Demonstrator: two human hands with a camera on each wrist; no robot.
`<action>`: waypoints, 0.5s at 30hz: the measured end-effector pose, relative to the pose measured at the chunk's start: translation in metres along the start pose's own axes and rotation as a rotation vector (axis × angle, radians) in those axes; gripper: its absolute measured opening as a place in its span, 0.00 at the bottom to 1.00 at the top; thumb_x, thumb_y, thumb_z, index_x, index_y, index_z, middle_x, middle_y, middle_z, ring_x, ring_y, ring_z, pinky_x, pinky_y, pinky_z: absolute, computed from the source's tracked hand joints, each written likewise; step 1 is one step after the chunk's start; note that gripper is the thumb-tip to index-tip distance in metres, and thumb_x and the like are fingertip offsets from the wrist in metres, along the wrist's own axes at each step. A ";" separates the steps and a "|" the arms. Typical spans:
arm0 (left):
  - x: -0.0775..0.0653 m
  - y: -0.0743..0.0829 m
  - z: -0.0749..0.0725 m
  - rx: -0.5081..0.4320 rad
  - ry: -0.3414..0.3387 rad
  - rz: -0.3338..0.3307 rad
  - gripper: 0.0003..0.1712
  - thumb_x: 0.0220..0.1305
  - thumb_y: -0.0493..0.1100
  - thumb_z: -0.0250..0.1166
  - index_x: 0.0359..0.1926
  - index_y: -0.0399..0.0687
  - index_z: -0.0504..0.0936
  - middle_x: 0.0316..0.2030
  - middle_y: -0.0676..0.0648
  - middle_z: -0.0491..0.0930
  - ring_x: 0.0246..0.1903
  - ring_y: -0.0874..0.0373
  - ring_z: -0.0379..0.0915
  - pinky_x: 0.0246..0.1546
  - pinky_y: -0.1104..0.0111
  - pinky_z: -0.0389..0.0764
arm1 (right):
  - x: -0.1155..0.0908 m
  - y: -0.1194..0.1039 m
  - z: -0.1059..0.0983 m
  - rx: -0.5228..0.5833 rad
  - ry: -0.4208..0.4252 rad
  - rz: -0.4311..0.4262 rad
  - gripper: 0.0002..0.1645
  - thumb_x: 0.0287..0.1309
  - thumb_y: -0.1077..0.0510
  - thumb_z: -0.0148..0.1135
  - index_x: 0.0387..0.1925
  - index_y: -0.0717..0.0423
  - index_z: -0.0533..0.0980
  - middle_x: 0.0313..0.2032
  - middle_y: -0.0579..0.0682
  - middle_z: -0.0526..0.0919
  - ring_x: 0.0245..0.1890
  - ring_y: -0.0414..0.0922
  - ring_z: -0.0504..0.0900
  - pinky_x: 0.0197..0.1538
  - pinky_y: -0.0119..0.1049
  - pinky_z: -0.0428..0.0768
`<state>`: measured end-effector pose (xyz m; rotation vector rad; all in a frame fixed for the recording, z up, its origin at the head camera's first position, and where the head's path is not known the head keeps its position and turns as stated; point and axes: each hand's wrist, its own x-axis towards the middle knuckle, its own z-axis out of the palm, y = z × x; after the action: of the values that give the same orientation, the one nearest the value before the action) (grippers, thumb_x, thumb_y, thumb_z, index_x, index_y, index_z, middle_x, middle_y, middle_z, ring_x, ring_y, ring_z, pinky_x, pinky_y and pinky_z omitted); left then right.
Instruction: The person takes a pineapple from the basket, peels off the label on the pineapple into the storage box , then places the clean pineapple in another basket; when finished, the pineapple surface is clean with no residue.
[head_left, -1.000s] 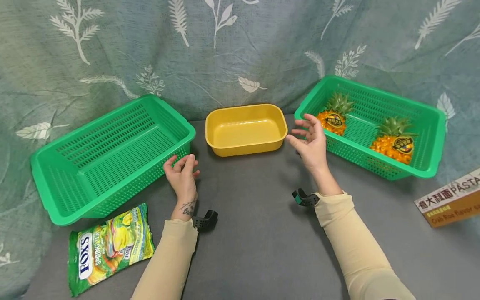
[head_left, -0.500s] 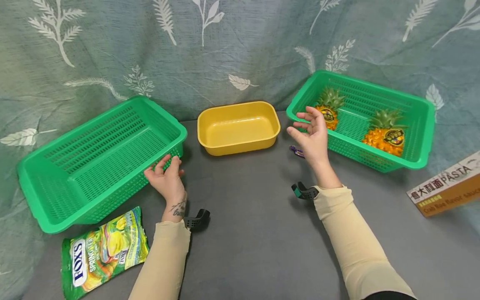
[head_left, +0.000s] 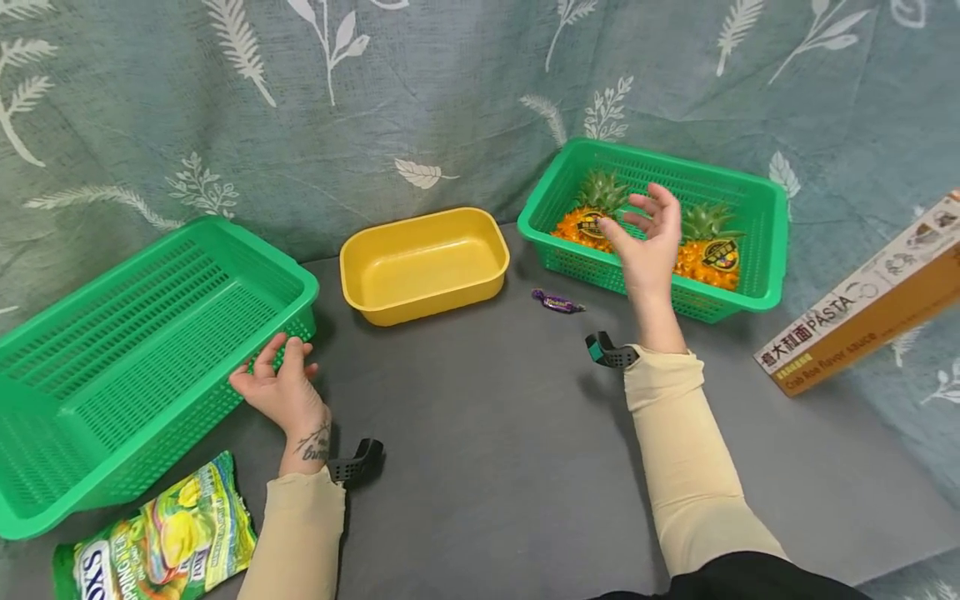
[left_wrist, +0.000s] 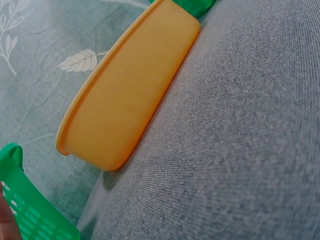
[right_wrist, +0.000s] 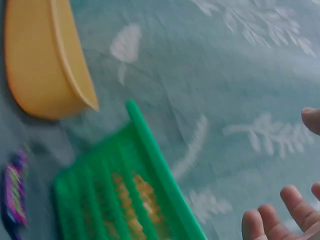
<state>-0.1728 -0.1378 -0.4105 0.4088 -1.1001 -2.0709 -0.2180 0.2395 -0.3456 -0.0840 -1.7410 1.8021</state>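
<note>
The person's left hand (head_left: 283, 392) was left of centre in the frame, close against the front wall of the left green basket (head_left: 168, 442), its fingers loosely bent; I could not tell whether they touched the plastic. That basket ran out past the frame's left edge.

Toward the upper right, the right hand (head_left: 651, 242) hung in front of the right green basket (head_left: 585, 271), fingers relaxed and spread, thumb well apart from them. Inside this basket lay one pineapple (head_left: 583, 227) at the left and a second pineapple (head_left: 705, 262) at the right, partly behind the hand.

Between the baskets, at upper centre, stood a yellow tub (head_left: 427, 298). A purple wrapped candy (head_left: 557, 301) lay on the grey table (head_left: 480, 467), just right of the tub. A green sweets bag (head_left: 172, 533) filled the lower left corner, and a pasta box (head_left: 862, 317) was tilted at the right edge.
</note>
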 end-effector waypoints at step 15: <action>-0.002 0.001 -0.001 -0.050 -0.017 0.010 0.25 0.53 0.29 0.63 0.41 0.42 0.54 0.36 0.40 0.76 0.21 0.57 0.74 0.15 0.69 0.69 | 0.024 -0.012 -0.067 -0.299 0.262 0.196 0.44 0.44 0.56 0.71 0.63 0.40 0.60 0.58 0.45 0.62 0.50 0.38 0.61 0.47 0.34 0.65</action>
<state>-0.1705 -0.1375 -0.4101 0.3614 -1.0562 -2.0913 -0.2019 0.3090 -0.3338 -0.6052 -1.8442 1.5629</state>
